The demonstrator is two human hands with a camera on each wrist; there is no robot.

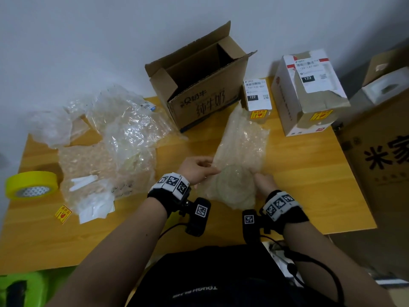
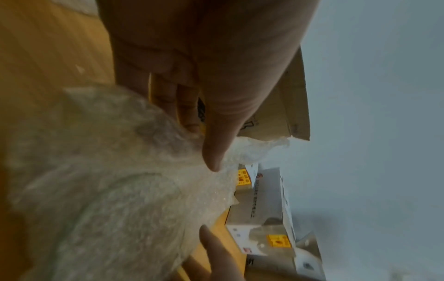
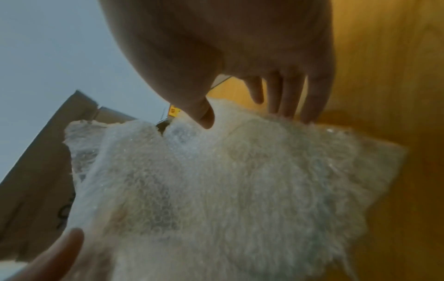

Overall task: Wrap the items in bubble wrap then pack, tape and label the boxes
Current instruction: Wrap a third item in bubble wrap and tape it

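black wristbands (image 1: pixel 168 191), checkered markers, black cables

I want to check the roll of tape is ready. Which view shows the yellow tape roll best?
The head view: the yellow tape roll lies whole and unobstructed at the table's left edge. Neither wrist view shows it; both are filled by bubble wrap and fingers.

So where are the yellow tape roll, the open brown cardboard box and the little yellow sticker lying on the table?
yellow tape roll (image 1: pixel 31 183), head view, its outer band.
open brown cardboard box (image 1: pixel 199 105), head view, printed front wall.
little yellow sticker (image 1: pixel 63 214), head view, its middle.
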